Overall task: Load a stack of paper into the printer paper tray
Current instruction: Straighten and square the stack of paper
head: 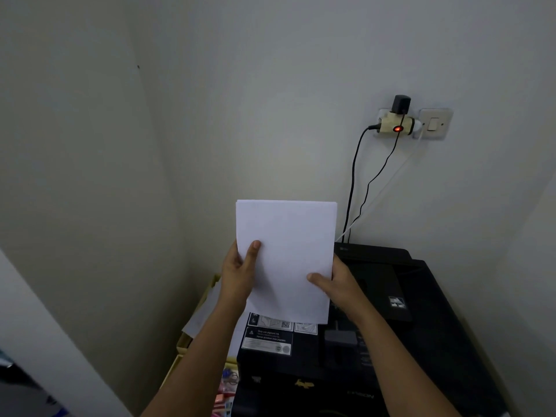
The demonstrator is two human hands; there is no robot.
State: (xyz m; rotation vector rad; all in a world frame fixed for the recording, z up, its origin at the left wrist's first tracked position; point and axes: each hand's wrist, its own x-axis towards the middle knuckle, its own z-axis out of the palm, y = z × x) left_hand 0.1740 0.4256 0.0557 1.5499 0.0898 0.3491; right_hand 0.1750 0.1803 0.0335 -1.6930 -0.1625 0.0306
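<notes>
1. The stack of paper (285, 260) is held upright in front of the wall, above the near-left part of the black printer (376, 311). Its long axis runs near vertical and its broad face is turned toward the camera.
2. The left hand (239, 273) is clamped on the stack's left edge, thumb on the front face and fingers hidden behind. The right hand (337, 281) is clamped on the right edge lower down, thumb likewise across the front.
3. The lower edge of the stack is seen just above the label panel (267, 337) on the printer's top; whether it touches the printer cannot be told.
4. The governing relation is judged as follows: the rear of the printer, where a feed opening would be expected, lies beyond and to the right of the stack, nearer the right hand. The tray itself cannot be identified in this view, and whether it stands open cannot be told.
5. Three cables (353, 188), two black and one white, drop from the wall socket adapter (397, 123) to the printer's back edge. They are judged to be the nearest obstruction to a stack carried rearward.
6. A yellowish box (195, 320) of loose sheets stands just left of the printer, in the corner, below the left forearm. It is not in the path.
7. The wall switch (433, 124) is well apart from the work.
</notes>
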